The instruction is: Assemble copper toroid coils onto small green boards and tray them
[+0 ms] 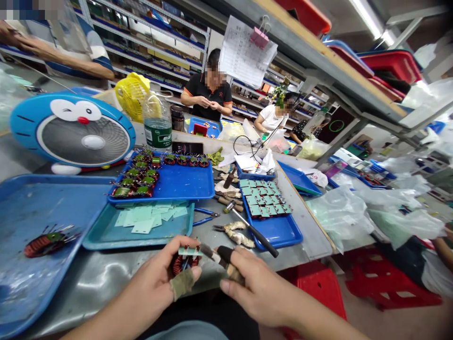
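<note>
My left hand (166, 269), its thumb wrapped in a tan covering, grips a copper-wound toroidal coil (181, 264) near the table's front edge. A pale green plate (189, 251) lies across the coil's top. My right hand (251, 283) is closed on a hand tool (211, 254) with a dark, narrow tip and a tan handle; its exact kind I cannot make out. The tool's tip meets the plate's right end. One right finger wears a black cover. A single larger coil (47, 243) lies in the blue tray (85, 189) on the left.
Several coils fill part of a blue tray (184, 184); loose green plates (148, 217) lie in a teal tray (102, 231). Blue-handled pliers (205, 216), a hammer (251, 229) and wrapped pliers (237, 234) lie ahead. Plated coils (265, 198) sit at right. A fan (74, 132) stands behind. Co-workers sit opposite.
</note>
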Demonstrator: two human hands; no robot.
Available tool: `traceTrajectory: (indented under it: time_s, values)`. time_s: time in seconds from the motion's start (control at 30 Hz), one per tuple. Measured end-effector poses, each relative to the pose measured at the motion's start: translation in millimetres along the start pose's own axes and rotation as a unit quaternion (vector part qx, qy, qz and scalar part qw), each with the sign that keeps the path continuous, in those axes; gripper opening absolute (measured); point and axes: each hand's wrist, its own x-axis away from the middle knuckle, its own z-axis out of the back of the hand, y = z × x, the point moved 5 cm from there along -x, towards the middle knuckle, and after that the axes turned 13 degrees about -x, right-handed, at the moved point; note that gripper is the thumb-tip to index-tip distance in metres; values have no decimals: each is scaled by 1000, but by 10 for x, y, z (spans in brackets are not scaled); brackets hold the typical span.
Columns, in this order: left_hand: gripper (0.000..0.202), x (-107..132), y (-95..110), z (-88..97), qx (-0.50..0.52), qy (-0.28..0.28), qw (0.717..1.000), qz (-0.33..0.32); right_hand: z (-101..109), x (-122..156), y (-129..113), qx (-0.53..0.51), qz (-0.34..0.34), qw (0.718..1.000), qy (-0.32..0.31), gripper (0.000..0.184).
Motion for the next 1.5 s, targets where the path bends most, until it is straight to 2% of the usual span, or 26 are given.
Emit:
traceTrajectory:
  time_s: [0.27,0.37,0.47,0.57,0.67,0.77,0.93,1.03,1.13,1.27,1.37,1.5]
  values:
    - [36,35,135,-56,-91,48,994,-26,60,-1,-226,118,59,988,-78,10]
    - [29,34,153,-83,-111,60,991,-43,12,16,-219,148,76,984,-63,8]
    - [22,40,174,-137,-121,53,990,-52,-5,59,-212,202,72,976,-47,14]
    - [19,44,210,-181,-149,22,985,-81,54,88,-289,278,67,954,-85,19]
    - [19,39,242,-130,-159,22,981,-112,178,63,-429,328,83,936,-96,18]
    - [28,41,245,-48,-139,25,984,-105,205,16,-482,306,86,945,-75,14]
    - [36,67,271,73,-121,58,987,-93,32,6,-303,230,84,969,-42,7]
    - [32,51,289,47,-139,9,985,-97,23,40,-272,225,87,969,-59,15]
    - [31,29,326,-30,-167,-34,980,-101,172,75,-366,268,77,956,-94,24]
    - [35,13,421,-58,-177,15,977,-115,360,105,-479,325,88,937,-94,19]
    - [38,-8,429,-44,-179,24,976,-121,321,109,-408,266,98,956,-71,7]
    - [39,-45,368,22,-209,20,969,-128,205,73,-238,234,87,967,-55,4]
